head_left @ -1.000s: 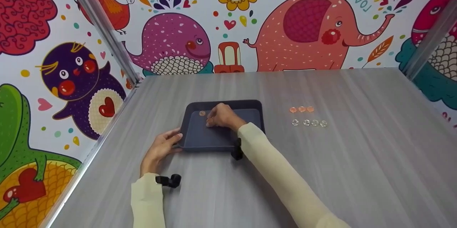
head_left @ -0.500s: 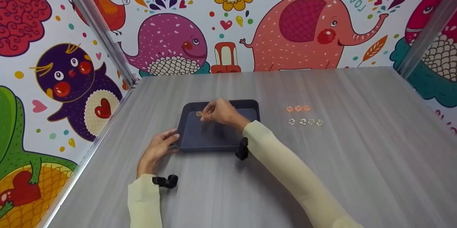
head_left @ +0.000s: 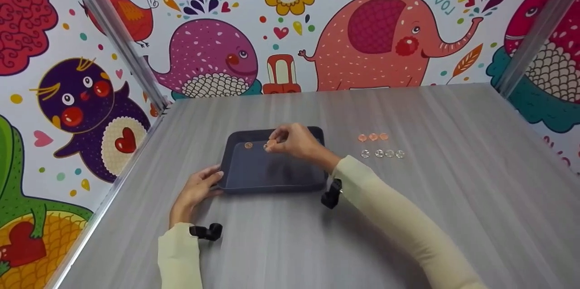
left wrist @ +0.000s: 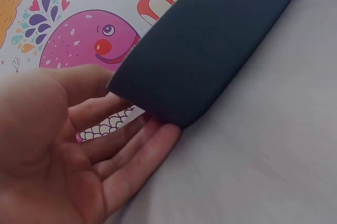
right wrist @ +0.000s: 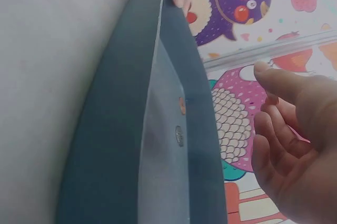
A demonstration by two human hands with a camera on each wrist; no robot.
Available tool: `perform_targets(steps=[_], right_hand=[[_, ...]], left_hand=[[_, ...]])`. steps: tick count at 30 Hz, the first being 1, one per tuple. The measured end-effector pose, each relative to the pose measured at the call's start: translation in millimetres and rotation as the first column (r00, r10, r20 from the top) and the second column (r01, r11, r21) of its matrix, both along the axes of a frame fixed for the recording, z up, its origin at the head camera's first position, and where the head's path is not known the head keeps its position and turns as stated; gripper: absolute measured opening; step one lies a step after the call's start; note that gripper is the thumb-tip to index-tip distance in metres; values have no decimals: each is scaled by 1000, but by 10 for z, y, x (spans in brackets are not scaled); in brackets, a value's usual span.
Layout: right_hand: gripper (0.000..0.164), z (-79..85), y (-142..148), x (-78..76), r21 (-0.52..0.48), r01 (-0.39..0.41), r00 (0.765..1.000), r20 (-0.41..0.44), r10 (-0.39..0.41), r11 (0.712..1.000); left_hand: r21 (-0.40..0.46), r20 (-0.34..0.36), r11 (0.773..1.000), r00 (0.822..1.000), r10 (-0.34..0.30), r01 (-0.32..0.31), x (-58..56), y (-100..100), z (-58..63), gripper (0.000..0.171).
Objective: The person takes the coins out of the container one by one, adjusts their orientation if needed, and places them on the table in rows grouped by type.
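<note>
A dark blue-grey rectangular tray [head_left: 272, 188] sits on the table. My left hand [head_left: 196, 191] grips its near left corner, thumb over the rim and fingers against the outer wall and underside, as the left wrist view shows. Over the tray's far part, my right hand [head_left: 297, 144] pinches a small orange see-through disc [head_left: 271, 142] at thumb and fingertip. An orange disc [head_left: 248, 145] lies on the tray floor near the far left corner. Beside it is a clear disc [right wrist: 179, 136], seen in the right wrist view and partly hidden by the fingertips in the head view.
Right of the tray, a row of 3 orange discs [head_left: 373, 137] lies behind a row of several clear discs [head_left: 379, 153]. A wall with printed cartoon animals [head_left: 376, 40] closes off the back, and another patterned panel [head_left: 81, 112] the left side.
My right hand first moves left toward the disc in the tray, then back right, still with an orange disc at its fingertips. The left hand stays at the tray corner. The head view pans slightly right.
</note>
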State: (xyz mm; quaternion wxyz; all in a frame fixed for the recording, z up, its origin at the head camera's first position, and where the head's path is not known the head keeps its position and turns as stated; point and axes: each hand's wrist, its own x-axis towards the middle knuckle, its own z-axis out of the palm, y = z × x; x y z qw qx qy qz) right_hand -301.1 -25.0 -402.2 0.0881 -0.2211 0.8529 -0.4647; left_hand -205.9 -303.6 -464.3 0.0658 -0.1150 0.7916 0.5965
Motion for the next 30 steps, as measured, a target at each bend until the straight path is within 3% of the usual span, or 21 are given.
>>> perform_targets(steps=[6, 13, 22, 30], right_hand=[[27, 60, 239, 54, -36, 3, 998, -69, -6, 999], [29, 82, 521, 98, -84, 17, 996, -82, -24, 996], [30, 81, 1022, 130, -82, 119, 979, -154, -131, 989], [31, 131, 1416, 55, -50, 203, 968, -141, -208, 978]], left_hand=[[-10, -8, 1000, 1000, -6, 6, -11, -7, 9, 53], [0, 0, 1000, 1000, 12, -12, -1, -21, -14, 51], [21, 5, 1000, 1000, -1, 1, 2, -4, -16, 54], [29, 6, 1000, 1000, -1, 1, -17, 9, 10, 53]])
